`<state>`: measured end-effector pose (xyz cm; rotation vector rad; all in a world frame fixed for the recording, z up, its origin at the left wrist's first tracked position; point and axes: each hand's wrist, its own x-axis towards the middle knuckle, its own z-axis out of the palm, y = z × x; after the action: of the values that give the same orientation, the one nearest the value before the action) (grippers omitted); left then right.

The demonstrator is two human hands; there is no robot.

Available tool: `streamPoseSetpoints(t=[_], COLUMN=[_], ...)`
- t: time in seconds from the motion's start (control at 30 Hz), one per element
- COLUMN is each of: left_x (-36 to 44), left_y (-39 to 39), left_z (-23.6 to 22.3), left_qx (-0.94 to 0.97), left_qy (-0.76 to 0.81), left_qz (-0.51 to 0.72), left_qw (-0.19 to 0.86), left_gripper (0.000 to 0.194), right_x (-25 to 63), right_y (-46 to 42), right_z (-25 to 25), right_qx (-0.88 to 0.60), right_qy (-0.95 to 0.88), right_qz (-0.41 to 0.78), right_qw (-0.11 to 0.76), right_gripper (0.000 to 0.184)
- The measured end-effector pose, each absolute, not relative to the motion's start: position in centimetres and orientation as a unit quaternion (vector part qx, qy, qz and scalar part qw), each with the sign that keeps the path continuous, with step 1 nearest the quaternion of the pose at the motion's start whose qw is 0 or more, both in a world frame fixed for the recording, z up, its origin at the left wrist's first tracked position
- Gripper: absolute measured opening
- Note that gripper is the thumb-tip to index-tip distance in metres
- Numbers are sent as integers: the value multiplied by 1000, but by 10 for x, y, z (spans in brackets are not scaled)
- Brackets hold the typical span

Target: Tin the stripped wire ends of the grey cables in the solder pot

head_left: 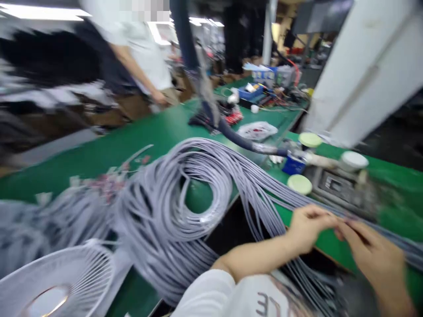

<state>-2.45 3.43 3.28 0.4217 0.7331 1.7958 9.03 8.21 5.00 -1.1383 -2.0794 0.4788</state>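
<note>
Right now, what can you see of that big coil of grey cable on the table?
The coil of grey cable is a thick heap of slim, plastic-looking strands, looped around an open centre. It lies on the green table, its outer loops loose and spread. Some lengths stretch right, past the left hand and right hand; others pass beneath the left forearm. Whether the hands hold any strand is unclear.

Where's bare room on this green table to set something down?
The widest bare patch of green table lies behind the coiled grey cables, toward the person. A smaller one shows inside their ring. Crowded: front left, around the white fan, and along the cable bundle by the left hand and right hand.
</note>
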Motion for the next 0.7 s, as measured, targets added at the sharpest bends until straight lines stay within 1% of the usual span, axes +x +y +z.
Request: streamPoseSetpoints(t=[0.03,0.1,0.17,0.27,0.4,0.47,0.6,0.7], left_x=[-28,-34,-38,-42,-49,-54,-65,-72], left_y=[35,39,41,37,24,16,0,-3], left_z=[31,24,17,10,-1,-9,-19,-20], left_qx=[168,148,120,115,141,175,245,286], left_qy=[318,336,350,364,400,431,470,489], left_qz=[755,743,735,713,699,696,697,701], left_qw=[548,560,568,588,576,547,483,433], left_gripper=[29,25,25,26,26,23,18,16], right_x=[96,95,87,73,58,49,25,8], right_y=[80,79,85,102,137,157,190,204], right_z=[53,57,59,63,72,74,71,64], right_qx=[-444,-431,-433,-432,-416,-414,-427,-426], right_qy=[-810,-805,-779,-771,-826,-854,-890,-897], right_qz=[185,262,327,362,301,252,148,121], right_qw=[335,311,315,296,233,187,61,7], right_gripper=[19,23,26,27,28,29,28,24])
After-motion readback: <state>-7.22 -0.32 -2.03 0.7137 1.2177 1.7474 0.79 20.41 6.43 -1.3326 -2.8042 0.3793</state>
